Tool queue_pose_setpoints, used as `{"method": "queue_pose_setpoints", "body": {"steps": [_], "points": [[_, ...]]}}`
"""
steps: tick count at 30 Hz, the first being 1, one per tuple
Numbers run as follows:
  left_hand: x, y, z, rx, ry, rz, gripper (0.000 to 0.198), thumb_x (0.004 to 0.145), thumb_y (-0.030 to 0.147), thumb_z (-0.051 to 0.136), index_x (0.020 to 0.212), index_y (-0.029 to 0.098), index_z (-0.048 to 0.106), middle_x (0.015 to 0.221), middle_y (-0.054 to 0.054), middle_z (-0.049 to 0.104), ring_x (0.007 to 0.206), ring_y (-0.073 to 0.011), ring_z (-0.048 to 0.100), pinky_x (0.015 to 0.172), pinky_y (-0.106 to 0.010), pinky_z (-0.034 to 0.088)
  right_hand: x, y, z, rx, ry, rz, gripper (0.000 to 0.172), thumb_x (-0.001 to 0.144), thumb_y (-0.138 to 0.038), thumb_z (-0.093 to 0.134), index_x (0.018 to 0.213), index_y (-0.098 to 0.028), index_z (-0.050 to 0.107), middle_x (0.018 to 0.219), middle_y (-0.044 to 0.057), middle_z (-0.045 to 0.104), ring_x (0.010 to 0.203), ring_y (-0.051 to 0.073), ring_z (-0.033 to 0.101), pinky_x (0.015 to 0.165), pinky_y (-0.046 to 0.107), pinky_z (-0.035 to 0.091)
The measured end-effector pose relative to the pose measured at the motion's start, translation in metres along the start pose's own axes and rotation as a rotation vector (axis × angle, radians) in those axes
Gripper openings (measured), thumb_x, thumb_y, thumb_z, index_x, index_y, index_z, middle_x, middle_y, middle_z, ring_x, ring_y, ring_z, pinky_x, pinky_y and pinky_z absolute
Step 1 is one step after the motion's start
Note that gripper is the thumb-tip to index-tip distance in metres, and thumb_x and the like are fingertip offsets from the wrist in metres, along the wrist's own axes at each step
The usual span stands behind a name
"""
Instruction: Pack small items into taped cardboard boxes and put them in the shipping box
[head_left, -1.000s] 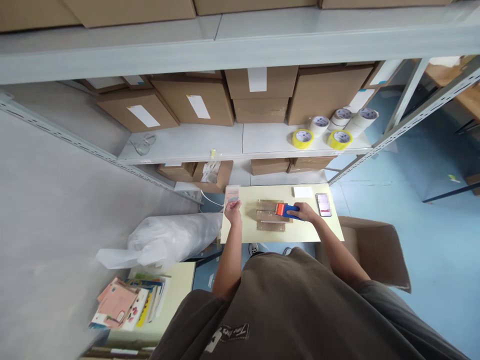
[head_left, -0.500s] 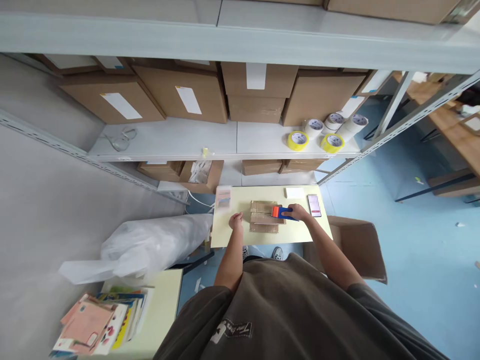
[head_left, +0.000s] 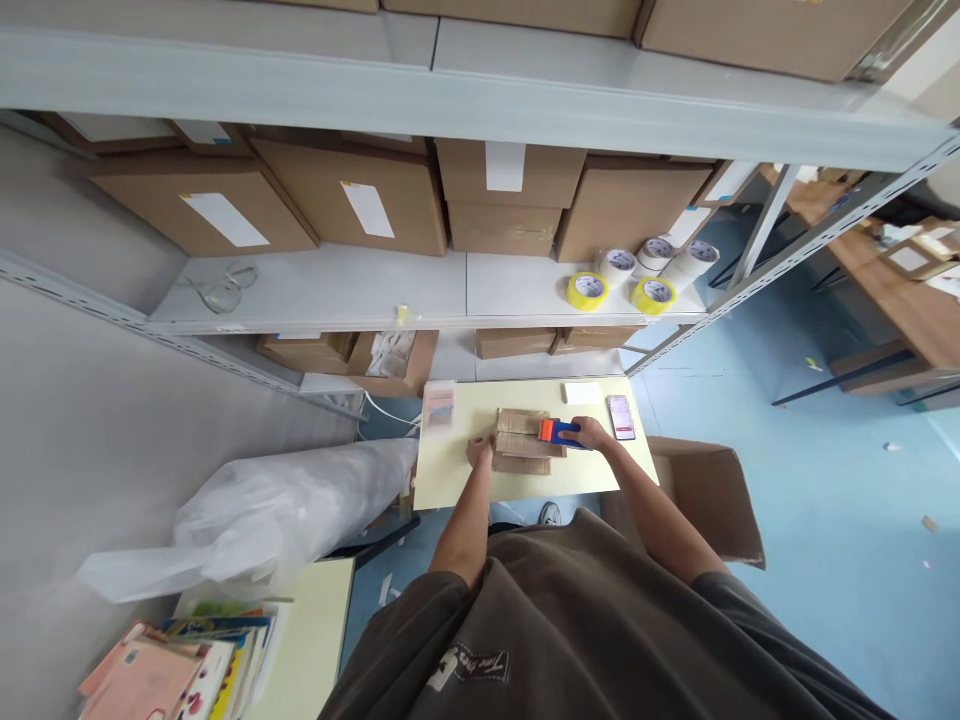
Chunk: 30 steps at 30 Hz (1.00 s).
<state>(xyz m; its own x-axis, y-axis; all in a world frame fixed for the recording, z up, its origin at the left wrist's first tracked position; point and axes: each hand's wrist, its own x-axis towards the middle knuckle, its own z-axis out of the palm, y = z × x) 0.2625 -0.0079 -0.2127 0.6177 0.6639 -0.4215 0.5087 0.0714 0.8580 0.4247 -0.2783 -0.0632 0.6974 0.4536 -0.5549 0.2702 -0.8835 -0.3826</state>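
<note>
A small cardboard box point(head_left: 514, 465) with its flaps spread lies on the pale yellow table point(head_left: 450, 485). At the box's left edge is my left hand point(head_left: 480, 451), its fingers closed against the cardboard; the fingertips are too small to make out well. My right hand point(head_left: 591, 433) grips a blue tape dispenser point(head_left: 564, 433) with an orange front end. That front end rests over the right part of the box, near the middle seam. Any tape coming off it is too small to see.
A phone point(head_left: 621, 416), a white block point(head_left: 583, 393) and a pink packet point(head_left: 439, 407) lie on the table. Behind stands a shelf point(head_left: 360, 285) with cartons and tape rolls point(head_left: 587, 290). An open carton point(head_left: 705, 490) sits right; a plastic-wrapped roll point(head_left: 292, 500) lies left.
My left hand has moved right, from the bare tabletop to the box's left edge. My right hand still holds the tape dispenser over the box. The whole view has shifted slightly.
</note>
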Motion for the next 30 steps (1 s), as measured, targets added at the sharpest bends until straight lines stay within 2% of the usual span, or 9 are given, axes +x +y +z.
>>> {"method": "queue_pose_setpoints", "body": {"steps": [2,5,7,9,12,15,20,22,30], "points": [[0.000,0.010,-0.002,0.068,0.027,0.006,0.021,0.094,0.038,0.059,0.094,0.018,0.068,0.095,-0.014,0.075,0.101,-0.0289,0.070,0.086,-0.036,0.050,0.000,-0.001,0.001,-0.011,-0.002,-0.003,0.043,0.090,-0.061,0.071,0.098,-0.019,0.076,0.100,0.010,0.078,0.086,0.022,0.070,0.067,0.026,0.040],[-0.004,0.026,0.005,0.206,-0.069,0.115,0.032,0.098,0.048,0.058,0.108,0.020,0.071,0.108,-0.012,0.078,0.109,-0.0275,0.071,0.092,-0.033,0.051,-0.001,-0.006,0.001,-0.036,-0.015,-0.007,0.044,0.092,-0.062,0.070,0.100,-0.019,0.076,0.102,0.010,0.078,0.086,0.022,0.070,0.066,0.026,0.040],[-0.007,0.032,0.011,0.273,-0.129,0.156,0.038,0.099,0.047,0.059,0.123,0.020,0.068,0.115,-0.013,0.077,0.114,-0.0277,0.070,0.095,-0.034,0.052,-0.001,-0.013,0.001,-0.056,-0.023,0.000,0.045,0.092,-0.063,0.069,0.101,-0.019,0.076,0.102,0.010,0.078,0.087,0.023,0.071,0.066,0.026,0.040],[-0.009,0.035,0.017,0.299,-0.133,0.142,0.042,0.102,0.042,0.055,0.135,0.018,0.063,0.121,-0.015,0.076,0.117,-0.0282,0.070,0.096,-0.035,0.052,0.000,-0.020,0.003,-0.078,-0.024,0.012,0.046,0.092,-0.064,0.069,0.104,-0.019,0.076,0.103,0.011,0.079,0.089,0.024,0.071,0.067,0.026,0.041],[-0.011,0.034,0.020,0.324,-0.114,0.113,0.040,0.106,0.037,0.047,0.137,0.018,0.062,0.123,-0.016,0.076,0.114,-0.0290,0.071,0.097,-0.038,0.053,0.001,-0.022,0.003,-0.101,-0.028,0.011,0.049,0.091,-0.066,0.070,0.106,-0.019,0.076,0.105,0.013,0.079,0.093,0.026,0.072,0.068,0.027,0.042],[-0.011,0.033,0.021,0.362,-0.081,0.098,0.038,0.107,0.037,0.045,0.133,0.018,0.064,0.121,-0.016,0.076,0.113,-0.0300,0.071,0.098,-0.039,0.052,-0.006,0.001,-0.005,-0.114,-0.031,0.046,0.053,0.090,-0.069,0.069,0.105,-0.018,0.077,0.106,0.014,0.079,0.094,0.027,0.073,0.068,0.028,0.043],[-0.008,0.034,0.021,0.387,-0.085,0.073,0.040,0.107,0.040,0.045,0.135,0.019,0.062,0.122,-0.016,0.075,0.113,-0.0312,0.071,0.098,-0.040,0.053,-0.033,0.067,-0.028,-0.156,-0.009,0.180,0.064,0.086,-0.076,0.070,0.106,-0.016,0.078,0.107,0.017,0.078,0.094,0.029,0.074,0.070,0.029,0.046],[-0.008,0.035,0.022,0.379,-0.085,0.072,0.040,0.106,0.040,0.046,0.137,0.019,0.062,0.123,-0.016,0.075,0.115,-0.0319,0.071,0.099,-0.041,0.052,-0.037,0.076,-0.032,-0.180,0.004,0.202,0.063,0.086,-0.074,0.071,0.106,-0.015,0.078,0.109,0.019,0.078,0.098,0.030,0.074,0.074,0.031,0.048],[-0.007,0.037,0.021,0.302,-0.057,0.083,0.050,0.100,0.045,0.058,0.145,0.022,0.060,0.124,-0.016,0.075,0.115,-0.0344,0.071,0.101,-0.043,0.052,-0.010,0.036,-0.013,-0.174,0.081,0.293,0.053,0.082,-0.050,0.082,0.118,-0.011,0.076,0.114,0.024,0.076,0.111,0.036,0.072,0.087,0.037,0.053]]}}
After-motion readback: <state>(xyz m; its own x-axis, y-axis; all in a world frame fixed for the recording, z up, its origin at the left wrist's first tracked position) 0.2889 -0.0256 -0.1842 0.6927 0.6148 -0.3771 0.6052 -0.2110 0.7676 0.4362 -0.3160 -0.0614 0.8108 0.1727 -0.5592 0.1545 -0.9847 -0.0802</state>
